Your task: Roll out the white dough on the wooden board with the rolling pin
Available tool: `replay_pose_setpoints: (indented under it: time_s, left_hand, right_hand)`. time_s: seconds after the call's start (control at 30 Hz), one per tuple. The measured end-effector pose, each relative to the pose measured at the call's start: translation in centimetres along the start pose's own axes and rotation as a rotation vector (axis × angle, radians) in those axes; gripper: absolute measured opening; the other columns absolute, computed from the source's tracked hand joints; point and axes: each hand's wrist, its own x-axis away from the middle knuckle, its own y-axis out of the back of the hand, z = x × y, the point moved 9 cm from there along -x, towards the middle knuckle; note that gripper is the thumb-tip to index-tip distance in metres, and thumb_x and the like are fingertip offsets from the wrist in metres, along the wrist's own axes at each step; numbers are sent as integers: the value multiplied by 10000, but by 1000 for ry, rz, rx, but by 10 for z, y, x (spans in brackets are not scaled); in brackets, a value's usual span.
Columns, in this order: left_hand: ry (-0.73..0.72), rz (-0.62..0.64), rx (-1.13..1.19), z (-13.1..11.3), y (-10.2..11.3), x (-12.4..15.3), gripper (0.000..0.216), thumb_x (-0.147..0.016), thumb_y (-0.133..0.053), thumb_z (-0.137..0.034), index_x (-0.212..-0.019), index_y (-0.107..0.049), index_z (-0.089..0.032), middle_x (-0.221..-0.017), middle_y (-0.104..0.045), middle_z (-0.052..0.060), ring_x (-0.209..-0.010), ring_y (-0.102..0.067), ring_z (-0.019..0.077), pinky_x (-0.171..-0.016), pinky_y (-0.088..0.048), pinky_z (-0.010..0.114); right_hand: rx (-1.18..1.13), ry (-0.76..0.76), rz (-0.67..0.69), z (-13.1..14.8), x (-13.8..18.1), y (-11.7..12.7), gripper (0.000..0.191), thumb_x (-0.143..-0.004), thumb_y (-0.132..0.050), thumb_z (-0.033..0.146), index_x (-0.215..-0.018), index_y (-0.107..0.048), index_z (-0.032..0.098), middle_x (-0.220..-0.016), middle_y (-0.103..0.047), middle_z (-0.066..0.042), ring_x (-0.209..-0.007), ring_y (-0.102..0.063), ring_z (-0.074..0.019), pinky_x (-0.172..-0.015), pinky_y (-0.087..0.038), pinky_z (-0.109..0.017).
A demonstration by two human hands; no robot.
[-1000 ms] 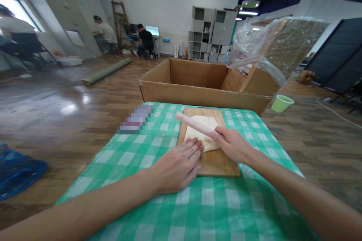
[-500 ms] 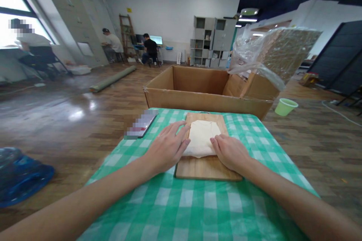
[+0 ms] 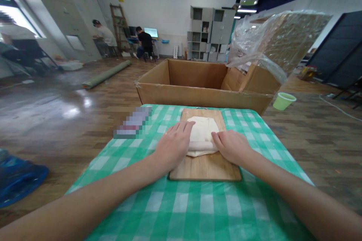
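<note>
A pale sheet of dough (image 3: 202,130) lies on a wooden cutting board (image 3: 207,167) on the green checked tablecloth (image 3: 181,211). Across the dough's near edge lies a light rolling pin (image 3: 201,145), of which only the middle shows. My left hand (image 3: 173,147) lies flat over the pin's left end, fingers stretched forward onto the dough's left edge. My right hand (image 3: 231,146) presses palm-down on the right end, fingers extended.
A large open cardboard box (image 3: 203,96) stands just beyond the table's far edge, with a plastic-wrapped bundle (image 3: 279,41) on its right side. A blurred flat object (image 3: 132,122) lies on the table's far left. A green cup (image 3: 283,101) sits on the floor. People sit at desks in the back.
One second ago my right hand held the rolling pin lifted at an angle while my left lay flat beside the board. Both hands now press the pin flat across the dough.
</note>
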Motion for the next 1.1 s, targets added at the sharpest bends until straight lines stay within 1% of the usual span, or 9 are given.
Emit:
replay_pose_setpoints:
  time_s: [0.07,0.17,0.37,0.47,0.53,0.63,0.73,0.93,1.1]
  left_hand:
    - [9,0,25,4,-7,-12,399,-1103,-323,-327,-1454,-452,-187,-1383,-607,129,-1303,-578,277,-1097,-453,441]
    - [31,-2,21,15,-17,-34,474,-1108,-316,-454,-1437,-460,-143,-1420,-572,166,-1331,-561,299,-1093,-452,445]
    - [78,-134,-24,35,-10,-78,406,-1117,-283,-407,-1287,-547,-150,-1252,-625,145,-1196,-602,272,-1032,-470,409]
    - [77,-197,-55,38,-3,-91,371,-1118,-284,-381,-1221,-573,-172,-1189,-634,125,-1128,-612,255,-978,-486,385]
    - [61,-148,-77,39,-8,-95,378,-1118,-284,-377,-1200,-589,-169,-1169,-634,130,-1112,-615,259,-960,-496,386]
    - [-8,15,-130,37,-27,-92,385,-1111,-294,-322,-1264,-598,-143,-1181,-638,167,-1157,-605,295,-978,-503,434]
    - [-113,111,-166,29,-42,-78,396,-1101,-301,-280,-1335,-588,-139,-1254,-630,207,-1234,-580,339,-1010,-497,506]
    - [-87,58,-111,13,-31,-40,453,-1103,-291,-421,-1371,-580,-197,-1545,-510,197,-1451,-472,362,-1158,-408,550]
    - [-21,-33,-42,9,-18,-19,611,-1093,-266,-503,-1531,-434,-112,-1603,-471,203,-1508,-427,318,-1233,-349,494]
  right_hand:
    - [-6,-28,9,-4,-9,0,659,-1099,-212,474,-914,-770,175,-982,-785,-166,-889,-740,-300,-711,-457,-364]
    - [4,-54,-84,-9,-23,9,574,-1092,-273,470,-993,-751,168,-1053,-770,-165,-933,-725,-301,-732,-460,-361]
    - [25,-35,-311,-14,-55,24,544,-1126,-207,424,-1068,-692,185,-1121,-734,-137,-1030,-684,-273,-803,-452,-342]
    - [83,46,-290,-14,-75,18,542,-1132,-190,380,-1118,-693,179,-1087,-739,-140,-1034,-675,-283,-852,-456,-365]
    - [151,192,-232,-8,-85,8,477,-1126,-235,315,-1238,-671,155,-1146,-734,-159,-1093,-655,-299,-925,-454,-400]
    - [207,403,-186,2,-84,-4,439,-1118,-279,272,-1363,-618,137,-1333,-676,-182,-1261,-579,-319,-1051,-423,-470]
    - [129,444,-246,5,-68,-5,508,-1134,-215,355,-1414,-589,156,-1481,-592,-163,-1421,-472,-313,-1155,-365,-525]
    - [-89,337,-267,5,-27,-6,674,-1112,-135,504,-1525,-511,127,-1584,-517,-165,-1538,-367,-300,-1236,-316,-517]
    - [-156,286,-244,4,-9,-8,737,-1096,-107,550,-1579,-455,115,-1628,-462,-169,-1557,-334,-314,-1241,-312,-518]
